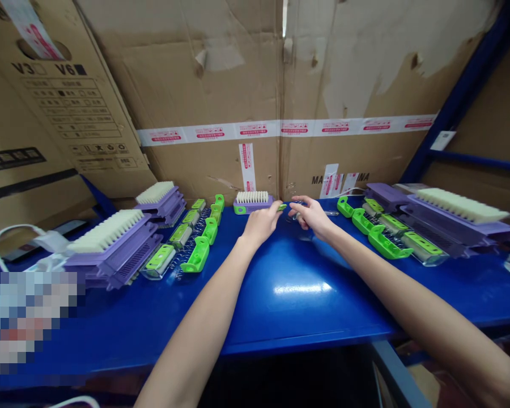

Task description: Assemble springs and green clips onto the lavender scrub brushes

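Observation:
My left hand (261, 222) is at the back middle of the blue table, its fingers closed on a small green plastic piece (283, 207) that is mostly hidden. Just behind it stands a purple brush with pale bristles facing up (253, 203) and a green end. Facing it across a narrow gap, my right hand (311, 216) has its thumb and forefinger apart and the other fingers curled. Nothing is plainly held there. Close to its fingertips lie thin, clear or wiry bits, too blurred to name. A clear narrow part (331, 213) lies beside the right hand.
Purple brush parts with pale bristles are stacked at left (110, 249) and right (459, 218). Rows of green clips (198, 255), clear green-topped blocks (159, 260) and springs line both sides. Cardboard (212, 85) walls the back. A white cable and plug (51, 241) lie left.

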Demonstrator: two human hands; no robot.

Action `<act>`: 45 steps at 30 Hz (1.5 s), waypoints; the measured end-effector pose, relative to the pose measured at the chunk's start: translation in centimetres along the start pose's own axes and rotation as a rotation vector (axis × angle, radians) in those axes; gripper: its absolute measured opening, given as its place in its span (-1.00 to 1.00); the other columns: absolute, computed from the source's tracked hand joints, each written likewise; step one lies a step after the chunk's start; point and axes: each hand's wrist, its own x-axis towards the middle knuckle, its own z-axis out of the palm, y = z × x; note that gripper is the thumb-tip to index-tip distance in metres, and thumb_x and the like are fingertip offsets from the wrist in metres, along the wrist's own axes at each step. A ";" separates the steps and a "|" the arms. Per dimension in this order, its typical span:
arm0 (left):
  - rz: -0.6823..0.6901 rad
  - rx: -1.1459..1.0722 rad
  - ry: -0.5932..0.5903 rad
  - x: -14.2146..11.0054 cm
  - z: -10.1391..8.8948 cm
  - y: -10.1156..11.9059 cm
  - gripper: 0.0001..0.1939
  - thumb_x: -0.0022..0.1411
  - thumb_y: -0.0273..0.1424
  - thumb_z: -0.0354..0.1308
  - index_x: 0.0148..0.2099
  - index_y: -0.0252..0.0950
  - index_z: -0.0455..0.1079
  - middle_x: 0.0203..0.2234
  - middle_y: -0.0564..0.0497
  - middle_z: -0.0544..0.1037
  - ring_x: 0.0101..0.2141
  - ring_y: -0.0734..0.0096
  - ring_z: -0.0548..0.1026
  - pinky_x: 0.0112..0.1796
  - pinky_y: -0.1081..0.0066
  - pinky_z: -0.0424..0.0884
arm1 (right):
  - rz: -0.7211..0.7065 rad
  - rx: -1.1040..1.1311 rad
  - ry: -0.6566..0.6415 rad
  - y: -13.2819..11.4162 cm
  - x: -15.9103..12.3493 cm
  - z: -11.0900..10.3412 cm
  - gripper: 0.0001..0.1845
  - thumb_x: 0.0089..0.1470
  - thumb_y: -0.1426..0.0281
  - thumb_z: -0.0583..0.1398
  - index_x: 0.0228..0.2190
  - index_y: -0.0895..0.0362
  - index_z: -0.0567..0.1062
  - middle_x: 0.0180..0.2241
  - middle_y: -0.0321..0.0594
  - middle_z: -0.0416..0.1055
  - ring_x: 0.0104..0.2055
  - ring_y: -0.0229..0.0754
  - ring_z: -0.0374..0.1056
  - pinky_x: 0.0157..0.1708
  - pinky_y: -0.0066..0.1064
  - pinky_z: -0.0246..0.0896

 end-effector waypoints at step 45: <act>-0.636 -1.200 -0.257 0.8 -0.5 -1.2 -0.73 0.19 -0.21 0.17 -0.34 -0.35 0.43 -0.54 0.00 0.53 -0.55 0.51 0.50 -0.54 0.56 0.33 | -0.112 -0.084 -0.265 1.4 -0.5 0.9 -0.35 -0.12 0.29 0.33 0.04 0.10 0.33 -0.25 -0.19 0.41 -0.44 -0.31 0.36 -0.61 -0.50 0.37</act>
